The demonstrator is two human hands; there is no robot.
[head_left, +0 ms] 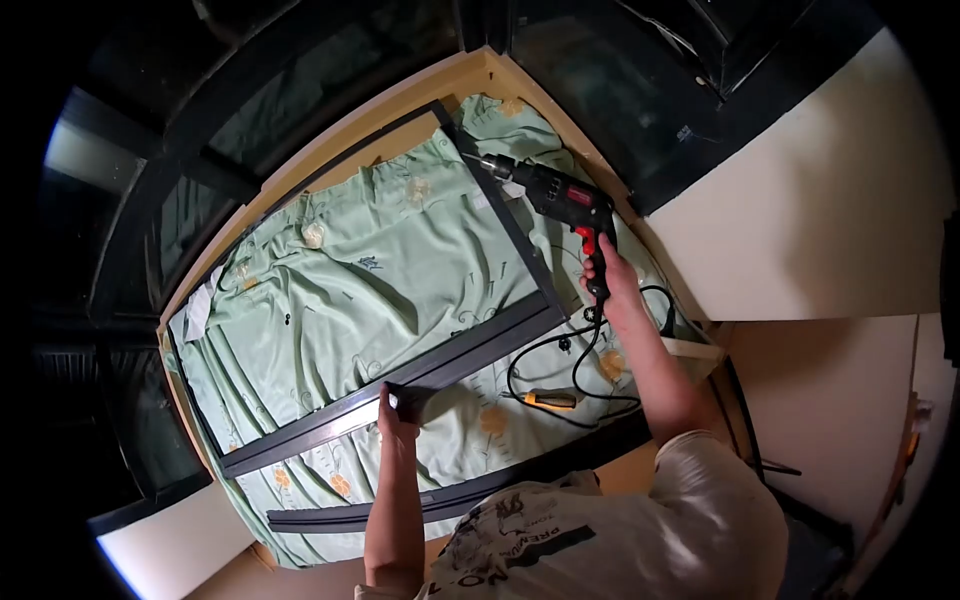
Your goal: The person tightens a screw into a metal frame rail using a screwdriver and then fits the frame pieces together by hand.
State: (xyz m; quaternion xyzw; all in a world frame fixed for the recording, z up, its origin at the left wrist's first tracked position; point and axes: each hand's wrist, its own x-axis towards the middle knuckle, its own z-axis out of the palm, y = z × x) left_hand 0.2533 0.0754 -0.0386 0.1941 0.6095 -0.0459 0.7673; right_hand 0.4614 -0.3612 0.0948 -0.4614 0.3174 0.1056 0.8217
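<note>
My right hand (615,278) is wrapped around the handle of a black corded power drill (568,198) with a red trigger. The drill points left, its bit close to the upper right side of a dark rectangular frame (490,342); I cannot tell whether the bit touches it. My left hand (396,418) grips the frame's near rail, thumb on top and the other fingers mostly hidden. The frame lies tilted across a pale green floral cloth (360,270), part of which shows inside it.
The drill's black cord (575,385) loops over the cloth beside a yellow-handled screwdriver (550,400). A separate dark strip (350,518) lies along the near edge. A wooden ledge (540,95) borders the cloth, with dark-framed windows (330,95) behind and a white panel (800,200) at the right.
</note>
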